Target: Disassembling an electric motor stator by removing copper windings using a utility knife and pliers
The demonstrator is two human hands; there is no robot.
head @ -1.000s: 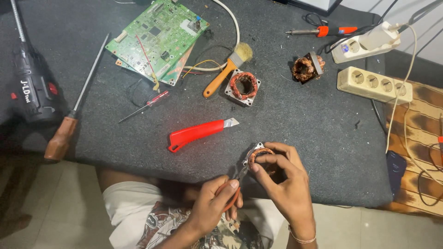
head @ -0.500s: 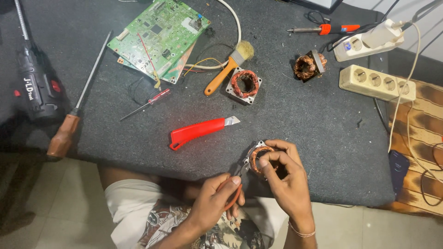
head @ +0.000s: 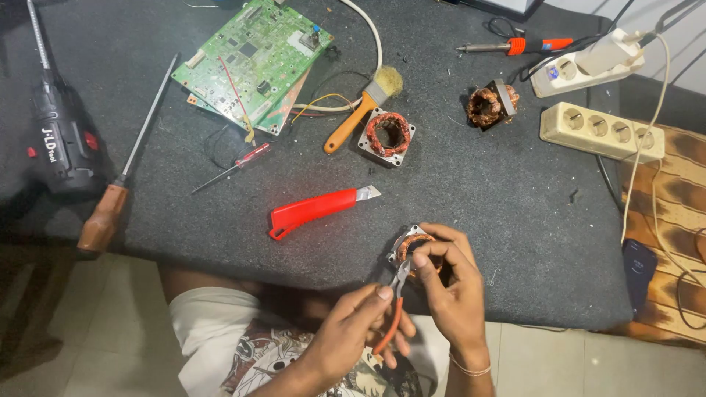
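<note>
My right hand (head: 450,288) grips a small square motor stator (head: 409,245) with copper windings, held over the near edge of the dark table (head: 515,220). My left hand (head: 359,325) holds orange-handled pliers (head: 393,316), their jaws touching the stator's near side. Fingers hide most of the stator's body. A thin bracelet circles my right wrist.
On the table lie a red utility knife (head: 316,209), a second stator (head: 387,136), a brush (head: 364,106), green circuit boards (head: 254,59), two screwdrivers (head: 110,198) (head: 234,166), a cordless drill (head: 59,140), a wound coil (head: 489,105), a soldering iron (head: 515,46) and power strips (head: 599,131).
Both hands stay at the table's near edge; the pliers' jaws have shifted slightly against the stator. Nothing else moved.
</note>
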